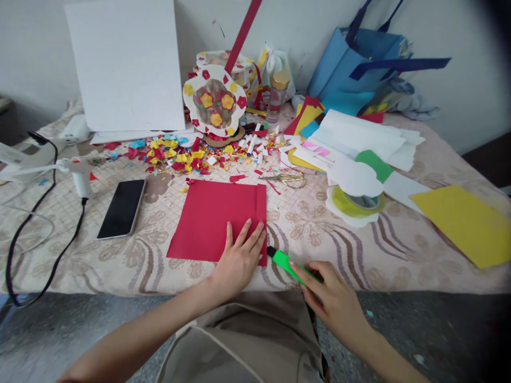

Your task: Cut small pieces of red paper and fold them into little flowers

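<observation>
The left hand [238,263], fingers wide, presses red paper [213,218] whose right strip [261,201] looks started but not taken off, and the right hand's [337,295] fingers hold a green tool [286,263].

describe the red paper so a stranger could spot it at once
On the patterned tablecloth, look right of the black smartphone. The red paper sheet lies there, partly under the spread left hand. Unlike the small paper scraps beyond, it is one broad piece.

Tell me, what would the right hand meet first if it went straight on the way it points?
Leading with its green tool, the right hand would likely reach the red sheet at its right edge first, with the left hand just beyond; height is hard to judge.
</observation>
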Demonstrator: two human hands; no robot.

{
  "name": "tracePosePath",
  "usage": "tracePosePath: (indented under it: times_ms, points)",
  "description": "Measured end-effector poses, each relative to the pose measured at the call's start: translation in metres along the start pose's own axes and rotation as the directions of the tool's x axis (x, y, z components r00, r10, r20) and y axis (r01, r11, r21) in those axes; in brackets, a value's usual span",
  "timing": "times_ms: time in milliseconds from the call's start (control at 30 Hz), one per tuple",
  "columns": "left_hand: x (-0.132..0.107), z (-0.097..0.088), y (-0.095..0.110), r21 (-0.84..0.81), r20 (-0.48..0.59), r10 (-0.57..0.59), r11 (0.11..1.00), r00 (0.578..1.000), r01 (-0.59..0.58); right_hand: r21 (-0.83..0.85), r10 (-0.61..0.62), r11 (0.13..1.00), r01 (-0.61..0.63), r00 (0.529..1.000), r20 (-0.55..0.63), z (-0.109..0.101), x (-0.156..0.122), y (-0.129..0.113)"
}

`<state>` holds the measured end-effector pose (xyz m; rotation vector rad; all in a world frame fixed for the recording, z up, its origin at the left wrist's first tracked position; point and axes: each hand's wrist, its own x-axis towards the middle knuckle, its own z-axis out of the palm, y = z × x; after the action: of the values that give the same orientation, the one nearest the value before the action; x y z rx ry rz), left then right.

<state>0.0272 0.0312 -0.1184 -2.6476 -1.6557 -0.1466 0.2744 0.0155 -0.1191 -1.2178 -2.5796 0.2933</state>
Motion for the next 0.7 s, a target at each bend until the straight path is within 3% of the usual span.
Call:
tracePosePath:
  times_ms: [700]
  points:
    - [0.002,-0.003,0.000,-0.013,0.042,-0.013,1.000,0.999,0.013,-0.003,0.006,1.000,-0.006,1.000,-0.004,0.000,0.030,0.020]
